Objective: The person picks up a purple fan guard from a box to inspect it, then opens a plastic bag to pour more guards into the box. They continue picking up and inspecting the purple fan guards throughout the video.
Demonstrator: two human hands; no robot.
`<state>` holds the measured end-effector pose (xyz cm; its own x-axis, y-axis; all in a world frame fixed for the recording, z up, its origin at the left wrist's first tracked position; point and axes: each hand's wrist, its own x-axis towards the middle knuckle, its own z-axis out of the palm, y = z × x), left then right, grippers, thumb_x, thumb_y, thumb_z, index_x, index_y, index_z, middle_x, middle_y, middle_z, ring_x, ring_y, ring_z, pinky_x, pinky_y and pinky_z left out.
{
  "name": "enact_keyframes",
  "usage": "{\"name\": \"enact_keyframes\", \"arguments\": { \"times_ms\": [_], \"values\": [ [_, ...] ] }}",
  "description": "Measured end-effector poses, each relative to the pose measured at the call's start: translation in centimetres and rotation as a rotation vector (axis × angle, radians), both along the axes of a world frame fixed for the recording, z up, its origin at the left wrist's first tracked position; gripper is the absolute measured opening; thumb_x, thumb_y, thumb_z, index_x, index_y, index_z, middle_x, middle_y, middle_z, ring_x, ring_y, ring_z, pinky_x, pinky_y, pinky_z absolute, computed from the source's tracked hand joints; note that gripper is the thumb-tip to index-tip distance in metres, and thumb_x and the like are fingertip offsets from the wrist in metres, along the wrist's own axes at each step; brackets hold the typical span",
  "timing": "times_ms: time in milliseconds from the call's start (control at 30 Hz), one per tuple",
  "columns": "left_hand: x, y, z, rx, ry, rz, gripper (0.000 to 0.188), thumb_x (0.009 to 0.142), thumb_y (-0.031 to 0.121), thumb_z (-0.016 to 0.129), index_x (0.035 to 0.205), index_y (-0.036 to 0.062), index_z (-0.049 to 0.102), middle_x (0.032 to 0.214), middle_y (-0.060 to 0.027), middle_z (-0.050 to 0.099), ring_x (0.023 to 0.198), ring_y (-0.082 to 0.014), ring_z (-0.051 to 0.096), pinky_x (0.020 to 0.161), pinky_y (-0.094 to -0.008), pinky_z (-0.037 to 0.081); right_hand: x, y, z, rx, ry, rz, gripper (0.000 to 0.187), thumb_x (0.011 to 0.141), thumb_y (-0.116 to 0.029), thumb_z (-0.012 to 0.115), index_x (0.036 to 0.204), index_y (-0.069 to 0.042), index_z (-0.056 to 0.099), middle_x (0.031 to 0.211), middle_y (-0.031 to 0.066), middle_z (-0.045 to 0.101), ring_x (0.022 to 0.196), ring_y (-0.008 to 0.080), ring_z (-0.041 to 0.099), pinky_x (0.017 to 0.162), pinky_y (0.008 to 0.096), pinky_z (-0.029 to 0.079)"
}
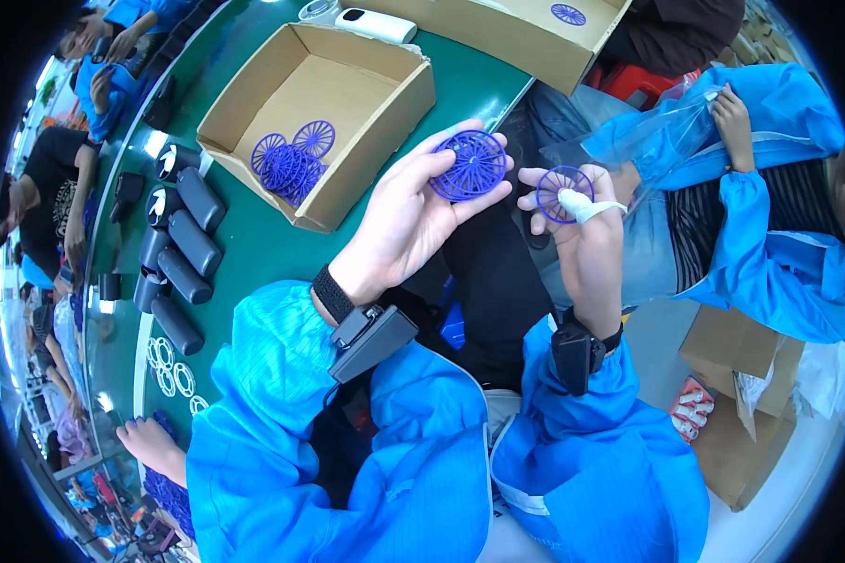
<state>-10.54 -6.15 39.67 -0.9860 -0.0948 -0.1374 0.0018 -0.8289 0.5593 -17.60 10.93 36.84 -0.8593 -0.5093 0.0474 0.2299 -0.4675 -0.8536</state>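
Note:
My left hand is closed round a stack of purple spoked plastic discs, held upright above my lap. Just to its right, my right hand grips a single purple spoked disc between thumb and fingers. A white wrap covers one finger of that hand. The two hands are apart, with a small gap between the stack and the single disc. Beyond my left hand, an open cardboard box on the green table holds a pile of the same purple discs.
Several dark cylinders and white rings lie on the green table to the left. Another cardboard box stands at the back. A co-worker in blue sits close on the right, handling a clear bag. Cartons stand at lower right.

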Motion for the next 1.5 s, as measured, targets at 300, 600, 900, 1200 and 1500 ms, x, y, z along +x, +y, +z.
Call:
{"name": "enact_keyframes", "arguments": {
  "times_ms": [300, 600, 900, 1200, 1500],
  "values": [
    [0.2, 0.4, 0.3, -0.142, -0.044, -0.161, 0.041, 0.092, 0.012, 0.044, 0.130, -0.0027, 0.034, 0.124, -0.0189, 0.046, 0.111, -0.0302, 0.052, 0.094, -0.0418, 0.046, 0.9, -1.0, 0.7, 0.004, -0.028, 0.040, 0.028, 0.097, -0.024, 0.036, 0.112, -0.003, 0.048, 0.092, 0.0083, 0.058, 0.071, 0.0119, 0.055, 0.055, 0.0237, 0.043],
    [0.3, 0.7, 0.6, -0.326, -0.091, -0.256, 0.036, 0.091, 0.011, 0.051, 0.124, -0.0003, 0.043, 0.116, -0.0131, 0.051, 0.103, -0.0206, 0.057, 0.084, -0.0328, 0.053, 0.8, -0.6, -0.1, 0.101, 0.016, 0.109, 0.034, 0.097, -0.033, 0.035, 0.109, -0.005, 0.051, 0.091, 0.0030, 0.058, 0.065, 0.0063, 0.053, 0.045, 0.0187, 0.035],
    [0.4, 0.8, 0.4, -0.461, -0.138, -0.254, 0.031, 0.089, 0.009, 0.054, 0.119, 0.0013, 0.047, 0.111, -0.0105, 0.053, 0.100, -0.0172, 0.057, 0.078, -0.0294, 0.054, 1.2, -0.8, 0.3, 0.108, -0.078, 0.165, 0.032, 0.096, -0.032, 0.041, 0.108, -0.005, 0.052, 0.090, 0.0035, 0.058, 0.064, 0.0065, 0.053, 0.043, 0.0186, 0.034],
    [0.1, -0.2, -0.1, 0.032, -0.055, -0.211, 0.047, 0.093, 0.023, 0.039, 0.131, -0.0040, 0.033, 0.126, -0.0243, 0.043, 0.114, -0.0356, 0.049, 0.095, -0.0410, 0.046, 0.0, 0.3, 0.4, -0.081, -0.201, 0.060, 0.027, 0.094, -0.022, 0.042, 0.113, -0.005, 0.052, 0.097, 0.0120, 0.061, 0.072, 0.0133, 0.058, 0.049, 0.0221, 0.041],
    [-0.1, 0.0, 0.2, 0.032, -0.058, -0.229, 0.055, 0.092, 0.029, 0.032, 0.134, -0.0061, 0.026, 0.129, -0.0286, 0.039, 0.117, -0.0380, 0.045, 0.099, -0.0433, 0.041, -1.2, 0.4, -0.8, -0.450, -0.626, 0.104, 0.025, 0.095, -0.021, 0.040, 0.113, -0.008, 0.053, 0.118, 0.0153, 0.055, 0.089, 0.0199, 0.057, 0.061, 0.0272, 0.045]
  ]
}}
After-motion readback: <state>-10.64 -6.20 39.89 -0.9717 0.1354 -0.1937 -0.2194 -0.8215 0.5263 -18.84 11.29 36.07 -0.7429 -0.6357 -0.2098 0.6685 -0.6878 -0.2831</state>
